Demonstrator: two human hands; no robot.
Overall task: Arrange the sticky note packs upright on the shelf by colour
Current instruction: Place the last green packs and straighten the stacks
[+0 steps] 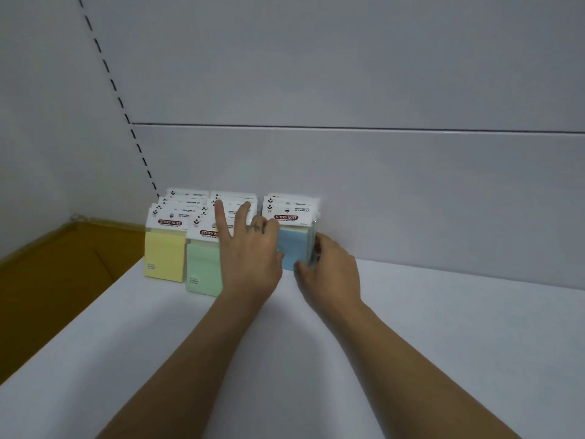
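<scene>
Blue packs [292, 248] are standing upright on the shelf [411, 327]; we are gripping them, left hand [250, 251] on their left edge, right hand [330, 269] on their right, green packs [202, 270] just left.

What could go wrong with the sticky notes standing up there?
The blue packs stand on their thin edges, so they might topple forward when the right hand lets go. The left hand reaches across the green packs; pulling it back could knock the front one over.
</scene>
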